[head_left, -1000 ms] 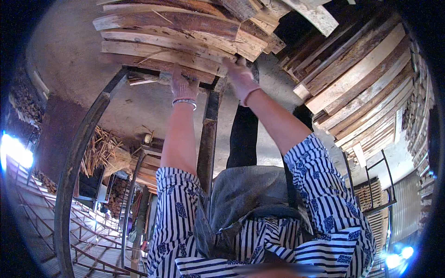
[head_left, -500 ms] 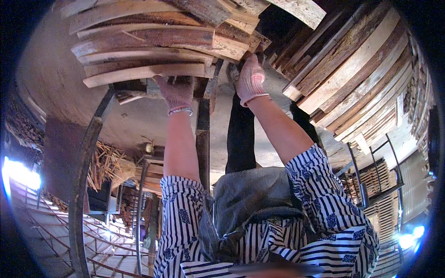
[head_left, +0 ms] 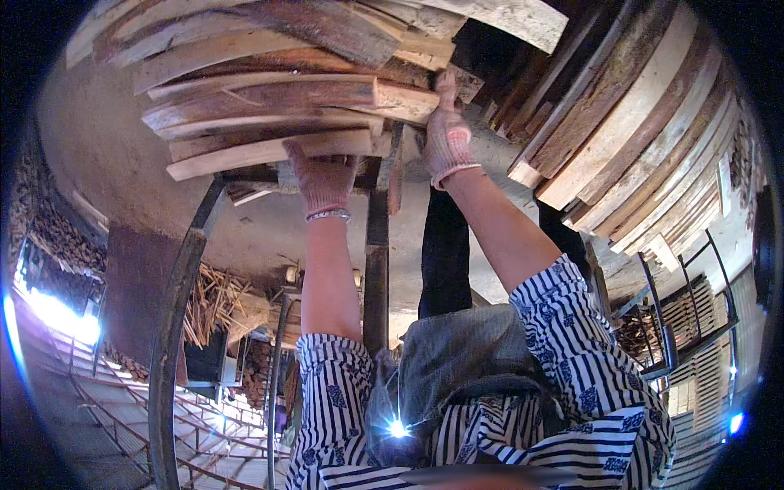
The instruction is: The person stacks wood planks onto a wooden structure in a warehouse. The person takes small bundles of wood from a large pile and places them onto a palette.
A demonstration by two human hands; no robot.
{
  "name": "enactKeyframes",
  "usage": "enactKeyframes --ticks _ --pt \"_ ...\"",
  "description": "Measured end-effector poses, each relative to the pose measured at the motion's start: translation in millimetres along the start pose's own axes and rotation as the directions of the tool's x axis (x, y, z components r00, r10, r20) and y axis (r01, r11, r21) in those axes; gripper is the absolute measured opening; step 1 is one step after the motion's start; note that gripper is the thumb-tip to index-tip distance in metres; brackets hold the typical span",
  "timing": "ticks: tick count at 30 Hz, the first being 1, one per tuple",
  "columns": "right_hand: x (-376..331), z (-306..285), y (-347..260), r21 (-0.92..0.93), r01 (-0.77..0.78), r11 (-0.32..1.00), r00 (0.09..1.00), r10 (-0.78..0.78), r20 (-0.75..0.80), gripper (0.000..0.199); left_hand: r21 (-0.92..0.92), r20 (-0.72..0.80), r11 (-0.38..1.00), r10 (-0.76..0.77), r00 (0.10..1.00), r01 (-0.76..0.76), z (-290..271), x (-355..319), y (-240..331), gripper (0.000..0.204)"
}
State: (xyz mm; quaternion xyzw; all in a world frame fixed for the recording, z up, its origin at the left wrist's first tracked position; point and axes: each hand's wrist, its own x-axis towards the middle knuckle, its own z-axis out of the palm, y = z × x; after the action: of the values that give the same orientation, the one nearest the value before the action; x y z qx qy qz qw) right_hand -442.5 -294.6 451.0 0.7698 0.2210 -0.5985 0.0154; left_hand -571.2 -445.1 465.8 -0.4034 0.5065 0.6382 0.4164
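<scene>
A stack of rough wooden planks lies across a dark metal rack in front of me. My left hand, in a pinkish knit glove with a bracelet at the wrist, grips the lowest pale plank near its end. My right hand, gloved the same way, holds the end of a thicker plank higher in the stack, thumb pointing up. Both forearms are bare, with striped sleeves at the elbows.
A second pile of long boards leans at the right. A curved metal bar runs down the left. Loose wood strips lie on the concrete floor. Metal frames stand at the lower right. A grey apron hangs before me.
The plank stack has come closer and lower in view. Both hands stay at the plank ends; my right hand has shifted up onto a higher plank.
</scene>
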Motion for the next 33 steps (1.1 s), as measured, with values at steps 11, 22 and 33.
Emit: enactKeyframes --ticks 11,22,33 --pt "-64.8 -53.4 178.3 -0.461 0.123 0.879 0.911 0.084 0.404 0.055 -0.030 0.038 0.998 0.048 0.998 -0.046 -77.6 -7.4 26.3 0.076" --pt "-43.7 72.0 -26.5 -0.648 0.757 0.080 0.653 -0.081 0.753 0.090 -0.024 -0.033 0.999 0.038 0.999 -0.039 -82.1 -2.0 23.0 0.069" --pt "-55.8 37.2 -17.7 -0.465 0.807 0.364 0.376 0.289 0.880 0.074 -0.044 0.066 0.996 -0.071 0.995 0.074 -97.1 -73.5 21.9 0.062"
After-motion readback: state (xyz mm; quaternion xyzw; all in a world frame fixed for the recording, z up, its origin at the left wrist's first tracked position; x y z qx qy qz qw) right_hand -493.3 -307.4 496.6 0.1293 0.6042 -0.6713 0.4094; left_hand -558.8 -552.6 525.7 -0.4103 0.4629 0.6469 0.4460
